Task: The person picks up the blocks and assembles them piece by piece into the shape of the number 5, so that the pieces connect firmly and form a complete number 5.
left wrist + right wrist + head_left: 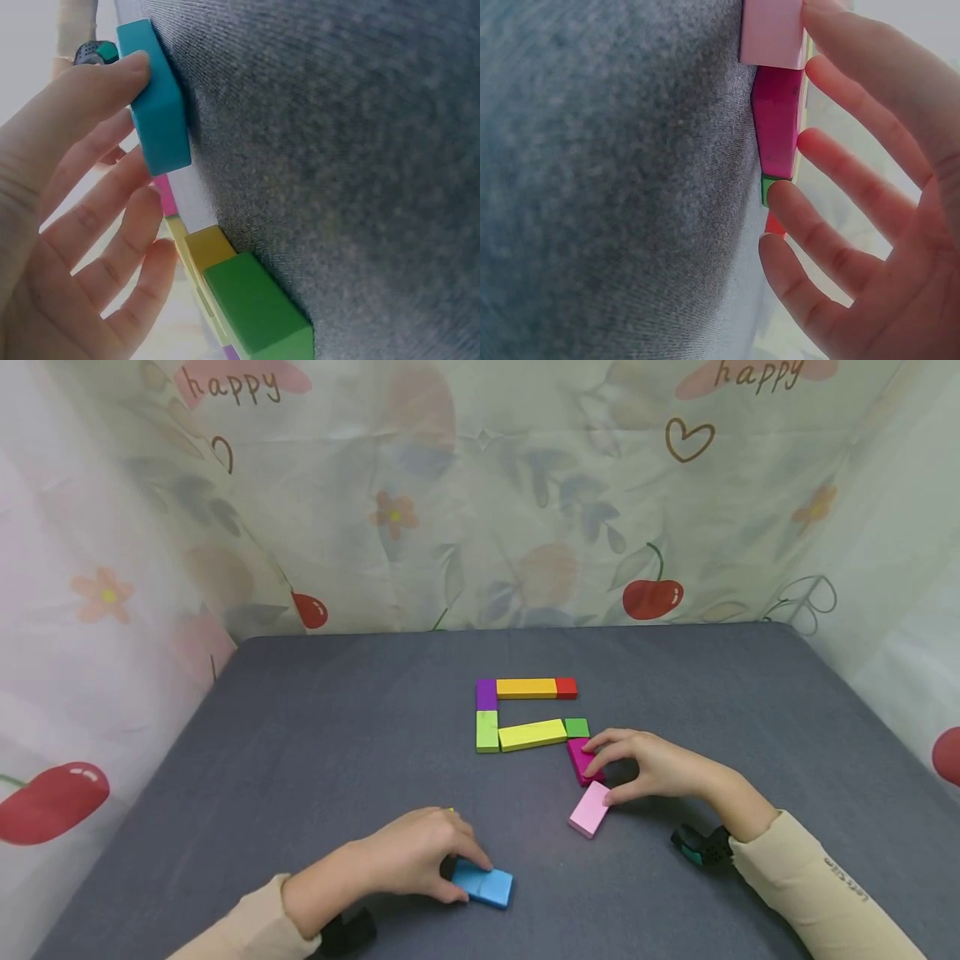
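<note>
My left hand (420,853) pinches a blue block (487,885) on the near part of the table, its thumb on the near side. A green block (259,307) and a yellow block (208,246) lie close to those fingers in the left wrist view; the hand mostly hides them in the head view. Further right, my right hand (656,766) touches two blocks. Its fingertips rest on a magenta block (579,760), and its thumb touches a pale pink block (588,812). The pink block lies at a slant by the magenta one's near end.
Behind the hands is a row of joined blocks: purple (487,695), orange (527,689), red (566,688), lime (487,732), long yellow (532,735) and small green (577,727). They lie on a dark grey table (337,718), with a printed curtain (480,527) behind it.
</note>
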The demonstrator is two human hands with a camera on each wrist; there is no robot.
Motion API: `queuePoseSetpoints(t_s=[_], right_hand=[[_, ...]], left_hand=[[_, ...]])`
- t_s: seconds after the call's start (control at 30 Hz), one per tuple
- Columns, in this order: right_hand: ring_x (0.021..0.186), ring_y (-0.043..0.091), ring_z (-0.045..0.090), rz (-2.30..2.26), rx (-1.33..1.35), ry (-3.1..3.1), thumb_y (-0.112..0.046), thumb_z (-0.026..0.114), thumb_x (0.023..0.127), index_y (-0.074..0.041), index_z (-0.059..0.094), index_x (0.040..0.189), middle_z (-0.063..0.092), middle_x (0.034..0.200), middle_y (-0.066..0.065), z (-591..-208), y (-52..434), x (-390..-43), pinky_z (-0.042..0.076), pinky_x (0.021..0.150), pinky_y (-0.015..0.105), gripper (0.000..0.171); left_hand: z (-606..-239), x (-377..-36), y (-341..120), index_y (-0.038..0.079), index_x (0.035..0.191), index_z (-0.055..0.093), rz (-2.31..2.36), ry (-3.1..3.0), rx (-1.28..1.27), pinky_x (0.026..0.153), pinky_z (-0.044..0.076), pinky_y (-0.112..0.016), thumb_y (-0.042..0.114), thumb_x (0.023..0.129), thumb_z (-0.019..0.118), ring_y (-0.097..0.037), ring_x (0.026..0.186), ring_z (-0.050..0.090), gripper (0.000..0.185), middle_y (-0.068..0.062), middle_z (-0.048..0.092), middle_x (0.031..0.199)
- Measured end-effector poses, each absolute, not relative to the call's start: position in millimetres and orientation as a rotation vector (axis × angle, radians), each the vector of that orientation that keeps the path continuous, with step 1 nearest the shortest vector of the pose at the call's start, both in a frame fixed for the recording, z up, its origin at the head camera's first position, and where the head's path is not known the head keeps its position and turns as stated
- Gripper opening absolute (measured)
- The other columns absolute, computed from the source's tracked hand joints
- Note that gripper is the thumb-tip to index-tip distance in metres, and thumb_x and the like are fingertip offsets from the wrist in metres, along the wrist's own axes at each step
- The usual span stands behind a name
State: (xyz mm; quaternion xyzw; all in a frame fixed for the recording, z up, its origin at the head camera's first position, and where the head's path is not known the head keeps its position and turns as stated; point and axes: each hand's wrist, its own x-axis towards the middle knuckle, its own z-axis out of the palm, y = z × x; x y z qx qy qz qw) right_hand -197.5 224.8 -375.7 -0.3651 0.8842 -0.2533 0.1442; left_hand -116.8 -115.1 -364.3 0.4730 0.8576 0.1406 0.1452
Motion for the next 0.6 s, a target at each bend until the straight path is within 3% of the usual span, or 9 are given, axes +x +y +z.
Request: queuePoseSetpoints(t_s=[0.6], right_hand=[[0.121, 0.031, 0.047, -0.724, -1.001, 2.541, -0.031, 0.075, 0.077, -0.026, 0.069, 0.104, 0.054, 0.128, 0.007, -373, 223, -196, 0.041, 0.099, 0.055, 0.028]], left_hand=[[-362, -123, -101, 0.024, 0.107, 0.071, 0.437, 2.611, 1.325, 0.075, 0.046, -0.019, 0.029, 0.078, 0.074, -0.002, 0.085, 0.055, 0.029, 0.011, 0.070, 0.096]])
